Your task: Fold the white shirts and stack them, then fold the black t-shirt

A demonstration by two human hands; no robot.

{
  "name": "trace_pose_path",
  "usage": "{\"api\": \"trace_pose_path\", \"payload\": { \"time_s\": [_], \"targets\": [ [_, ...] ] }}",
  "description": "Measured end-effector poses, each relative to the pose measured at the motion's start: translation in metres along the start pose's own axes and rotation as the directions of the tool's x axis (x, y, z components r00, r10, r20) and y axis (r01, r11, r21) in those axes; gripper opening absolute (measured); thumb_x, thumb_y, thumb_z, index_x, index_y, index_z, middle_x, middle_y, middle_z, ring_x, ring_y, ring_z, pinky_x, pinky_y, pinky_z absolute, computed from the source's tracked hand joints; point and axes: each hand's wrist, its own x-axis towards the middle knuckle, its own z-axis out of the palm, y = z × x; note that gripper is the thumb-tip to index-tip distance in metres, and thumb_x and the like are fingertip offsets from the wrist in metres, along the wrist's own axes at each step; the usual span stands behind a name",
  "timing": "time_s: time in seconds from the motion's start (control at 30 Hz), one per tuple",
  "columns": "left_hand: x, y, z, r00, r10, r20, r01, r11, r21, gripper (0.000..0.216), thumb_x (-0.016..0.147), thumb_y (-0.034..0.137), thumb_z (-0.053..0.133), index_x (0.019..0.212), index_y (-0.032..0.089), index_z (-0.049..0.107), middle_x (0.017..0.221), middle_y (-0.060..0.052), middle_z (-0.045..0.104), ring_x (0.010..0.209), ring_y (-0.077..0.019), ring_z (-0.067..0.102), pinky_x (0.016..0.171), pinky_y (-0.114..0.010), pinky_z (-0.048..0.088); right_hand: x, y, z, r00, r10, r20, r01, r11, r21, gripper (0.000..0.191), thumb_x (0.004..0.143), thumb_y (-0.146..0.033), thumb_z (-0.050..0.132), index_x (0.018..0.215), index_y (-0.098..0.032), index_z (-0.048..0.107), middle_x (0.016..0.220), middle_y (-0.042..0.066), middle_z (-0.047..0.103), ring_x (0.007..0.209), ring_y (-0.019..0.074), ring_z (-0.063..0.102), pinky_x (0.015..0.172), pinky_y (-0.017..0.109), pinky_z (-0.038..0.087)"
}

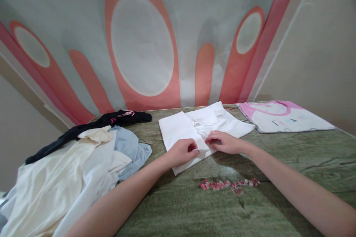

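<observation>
A white shirt (178, 127) lies partly folded on the table, its left side turned over toward the middle and its right part spread out in a point. My left hand (184, 152) is closed on the near edge of the folded-over panel, thumb and fingers pinching the cloth. Close beside it, my right hand (224, 143) has its fingers bent and pressed together on the shirt near the middle of its front edge. The cloth under the right fingertips is partly hidden. Creases bunch up in the fabric just beyond both hands.
To the left lies a loose heap of clothes: a cream garment (55, 170), a light blue one (126, 148) and a black one (97, 125). A folded pink-and-white shirt (289, 118) rests at the back right of the wood-patterned table (178, 207). A wall with a printed covering (189, 14) stands behind.
</observation>
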Motion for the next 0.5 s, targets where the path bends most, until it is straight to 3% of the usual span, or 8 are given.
{"api": "trace_pose_path", "payload": {
  "time_s": [0.33, 0.5],
  "targets": [
    [-0.001, 0.0, -0.001, 1.0, -0.027, 0.007, 0.027, 0.995, -0.101, 0.03, 0.086, 0.039, 0.045, 0.078, 0.015, 0.061, 0.067, 0.0, 0.059, 0.06, -0.0114, 0.051, 0.056, -0.021, 0.038, -0.001, -0.006, -0.004, 0.999, -0.048, 0.018, 0.05, 0.996, -0.071, 0.018, 0.073, -0.015, 0.053, 0.088, -0.018, 0.063, 0.085, 0.005, 0.064, 0.081, 0.0178, 0.057, 0.076, 0.032, 0.045],
    [0.002, -0.01, -0.011, 0.992, 0.044, -0.12, -0.04, 0.999, 0.037, 0.015, 0.081, 0.028, 0.052, 0.083, 0.017, 0.062, 0.083, -0.004, 0.062, 0.08, -0.0166, 0.057, 0.074, -0.025, 0.043, -0.001, -0.016, -0.003, 0.999, -0.043, 0.006, 0.044, 0.99, -0.131, 0.013, 0.075, -0.017, 0.052, 0.082, -0.018, 0.063, 0.08, 0.005, 0.063, 0.079, 0.0173, 0.057, 0.074, 0.029, 0.044]
  ]
}}
